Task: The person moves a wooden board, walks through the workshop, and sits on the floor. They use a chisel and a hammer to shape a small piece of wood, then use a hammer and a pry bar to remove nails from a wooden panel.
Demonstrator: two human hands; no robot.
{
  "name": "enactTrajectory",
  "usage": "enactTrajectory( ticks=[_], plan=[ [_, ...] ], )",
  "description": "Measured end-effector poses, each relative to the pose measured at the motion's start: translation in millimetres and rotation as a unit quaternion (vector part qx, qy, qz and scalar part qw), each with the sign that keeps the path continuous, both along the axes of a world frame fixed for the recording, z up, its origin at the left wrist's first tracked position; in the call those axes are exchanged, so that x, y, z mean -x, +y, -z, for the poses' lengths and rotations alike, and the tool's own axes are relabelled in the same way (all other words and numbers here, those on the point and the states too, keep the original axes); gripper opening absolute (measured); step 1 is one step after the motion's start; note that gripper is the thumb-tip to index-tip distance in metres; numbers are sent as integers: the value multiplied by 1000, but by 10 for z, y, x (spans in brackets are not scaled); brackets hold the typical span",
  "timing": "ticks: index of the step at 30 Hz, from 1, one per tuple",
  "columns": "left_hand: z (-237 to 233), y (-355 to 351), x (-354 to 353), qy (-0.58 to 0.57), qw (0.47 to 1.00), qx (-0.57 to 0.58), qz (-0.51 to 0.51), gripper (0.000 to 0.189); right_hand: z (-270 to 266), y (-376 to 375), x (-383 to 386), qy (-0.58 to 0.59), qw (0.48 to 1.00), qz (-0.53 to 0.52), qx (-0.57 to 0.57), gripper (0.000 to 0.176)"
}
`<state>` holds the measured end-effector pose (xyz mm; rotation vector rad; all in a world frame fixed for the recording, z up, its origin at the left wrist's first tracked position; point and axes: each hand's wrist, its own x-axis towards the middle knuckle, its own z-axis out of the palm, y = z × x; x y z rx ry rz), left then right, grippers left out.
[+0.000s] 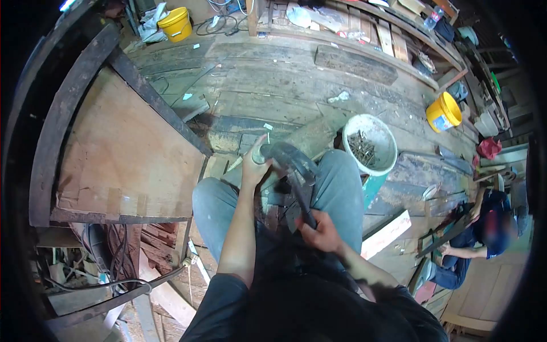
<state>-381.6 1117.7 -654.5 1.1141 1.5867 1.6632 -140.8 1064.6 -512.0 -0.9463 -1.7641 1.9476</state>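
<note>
Between the knees sits a dark, bulky, curved tool (292, 162) whose exact kind I cannot make out. A dark shaft runs from it down to my right hand (322, 231), whose fingers are wrapped round that shaft. My left hand (255, 169) is at the tool's left end, closed around a pale, rounded part, with the thumb pointing away from me. Part of the left fingers is hidden behind the tool. Below it, dark blocky pieces between my legs are blurred and shadowed. Just past my right knee stands a white bucket (389, 162) holding many nails or similar thin metal pieces.
A framed wooden panel (131, 154) stands close on my left, with cables and scrap wood below. Yellow buckets (175, 25) (444, 113) stand farther off. A thick beam (356, 64) lies on the plank floor. At right, another person (478, 239) handles a long dark piece.
</note>
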Motion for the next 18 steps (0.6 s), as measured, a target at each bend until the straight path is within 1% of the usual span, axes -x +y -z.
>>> enactTrajectory(
  ticks=[1,2,4,5,6,8,9,10,11,12,13,14,16,17,18],
  plan=[
    [1,21,4,11,1000,-20,-13,63,-13,38,-23,-18,1000,3,-16,24],
    [-14,20,4,14,1000,-14,-6,63,5,79,-52,-15,1000,10,-11,24],
    [-23,-6,11,-21,999,23,-17,64,72,151,-103,42,996,57,48,21],
    [-25,-16,33,-16,999,28,-22,62,104,178,-102,49,991,73,105,26],
    [-41,-14,57,-14,999,38,-17,62,188,222,-118,51,989,78,115,26],
    [-84,-26,93,-57,997,17,-51,61,372,318,-159,87,951,97,282,29],
    [-119,-56,119,-46,998,31,-43,61,411,349,-143,83,935,122,323,29],
    [-143,-55,103,-43,998,37,-41,61,451,407,-157,86,932,125,329,29],
    [-146,-55,83,-44,998,22,-42,61,487,470,-187,145,884,132,425,27],
    [-144,-61,59,-46,998,9,-42,61,521,517,-202,202,821,139,515,26],
    [-140,-56,14,-48,998,14,-50,61,547,547,-209,209,826,118,511,26],
    [-150,-65,-23,-45,998,22,-47,61,533,540,-193,211,821,122,517,26],
    [-191,-76,-66,-53,997,40,-31,62,488,510,-123,145,884,115,429,22],
    [-162,-90,-63,-78,996,38,-33,63,481,510,-105,142,894,107,411,23],
    [-121,-89,-36,-74,996,42,-30,63,500,523,-98,146,892,109,414,23]
  ],
)
